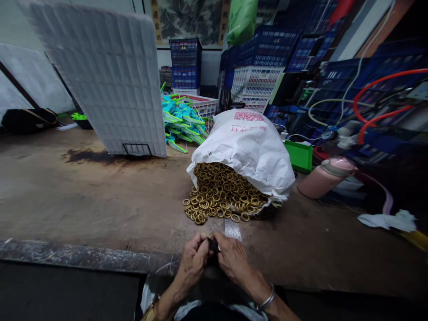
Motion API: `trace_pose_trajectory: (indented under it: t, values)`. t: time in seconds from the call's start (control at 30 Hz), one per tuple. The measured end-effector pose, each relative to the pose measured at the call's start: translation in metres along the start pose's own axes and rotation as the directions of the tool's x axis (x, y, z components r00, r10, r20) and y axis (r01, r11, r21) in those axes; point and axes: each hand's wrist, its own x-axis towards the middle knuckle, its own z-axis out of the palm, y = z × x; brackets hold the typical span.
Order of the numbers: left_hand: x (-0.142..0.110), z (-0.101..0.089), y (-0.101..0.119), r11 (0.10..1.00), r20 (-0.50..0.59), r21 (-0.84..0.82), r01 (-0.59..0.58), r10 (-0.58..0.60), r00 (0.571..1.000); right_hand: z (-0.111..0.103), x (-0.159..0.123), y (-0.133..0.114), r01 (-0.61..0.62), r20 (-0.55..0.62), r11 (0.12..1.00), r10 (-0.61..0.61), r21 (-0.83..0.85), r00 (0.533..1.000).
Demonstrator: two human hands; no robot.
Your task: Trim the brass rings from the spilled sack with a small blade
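At the front edge of the counter, your left hand and right hand pinch a small dark piece, each grip closed on it. Work on it looks unfinished; details hidden. Beyond, loose brass-coloured rings remain heaped at the white sack's mouth.

Both hands, left and right, are bare, and so are the forearms in view. A smooth, rounded silver bangle circles the right wrist. A thinner band rings the left, its detail blurred. Dark clothing shows at the lower edge, with pale, bluish-white cloth beside it.
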Motion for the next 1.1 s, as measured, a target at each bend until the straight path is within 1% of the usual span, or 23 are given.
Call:
trace_pose_trajectory:
  t: [0.1,0.17,0.27,0.33,0.4,0.53,0.63,0.73,0.8,0.87,0.93,0.97,1.03,1.1]
  values:
    - [-0.003,-0.001,-0.001,0.998,-0.014,0.041,0.044,-0.043,0.999,-0.001,0.004,0.007,-0.086,-0.008,0.992,0.086,-0.090,0.996]
    - [-0.005,-0.002,-0.001,0.996,0.011,0.013,0.087,-0.087,0.996,-0.003,0.008,0.015,-0.151,-0.042,0.980,0.146,-0.133,0.988]
    - [-0.007,-0.003,-0.002,0.983,0.059,-0.111,0.146,-0.140,0.988,-0.009,0.014,0.031,-0.240,-0.140,0.962,0.221,-0.134,0.965]
    - [-0.007,-0.005,-0.003,0.960,0.071,-0.220,0.172,-0.160,0.985,-0.013,0.018,0.039,-0.299,-0.226,0.947,0.267,-0.119,0.937]
    - [-0.007,-0.006,-0.004,0.936,0.071,-0.299,0.184,-0.170,0.983,-0.017,0.022,0.045,-0.344,-0.277,0.932,0.302,-0.117,0.912]
    - [-0.007,-0.008,-0.003,0.904,0.074,-0.374,0.206,-0.193,0.978,-0.020,0.031,0.048,-0.431,-0.282,0.890,0.380,-0.150,0.881]
    - [-0.008,-0.011,-0.001,0.843,0.110,-0.468,0.265,-0.242,0.964,-0.019,0.035,0.051,-0.449,-0.279,0.878,0.396,-0.164,0.875]
    - [-0.007,-0.012,-0.002,0.767,0.181,-0.541,0.347,-0.296,0.938,-0.016,0.034,0.055,-0.414,-0.264,0.900,0.370,-0.134,0.890]
    - [-0.006,-0.011,-0.005,0.757,0.178,-0.549,0.354,-0.308,0.935,-0.012,0.029,0.055,-0.348,-0.257,0.935,0.319,-0.072,0.912]
    - [-0.005,-0.009,-0.009,0.804,0.123,-0.508,0.308,-0.287,0.950,-0.007,0.022,0.050,-0.237,-0.247,0.971,0.236,0.027,0.940]
    - [-0.002,-0.007,-0.012,0.872,0.049,-0.427,0.241,-0.244,0.968,-0.002,0.014,0.039,-0.104,-0.224,0.984,0.134,0.141,0.965]
    - [-0.001,-0.006,-0.013,0.904,0.012,-0.374,0.207,-0.218,0.976,-0.001,0.010,0.032,-0.043,-0.205,0.980,0.083,0.196,0.975]
    - [0.000,-0.005,-0.013,0.956,-0.043,-0.249,0.153,-0.169,0.985,0.000,0.003,0.018,0.040,-0.172,0.962,0.008,0.272,0.985]
    - [0.000,-0.006,-0.010,0.984,-0.058,-0.130,0.126,-0.134,0.989,-0.002,-0.002,0.005,0.093,-0.147,0.941,-0.047,0.324,0.988]
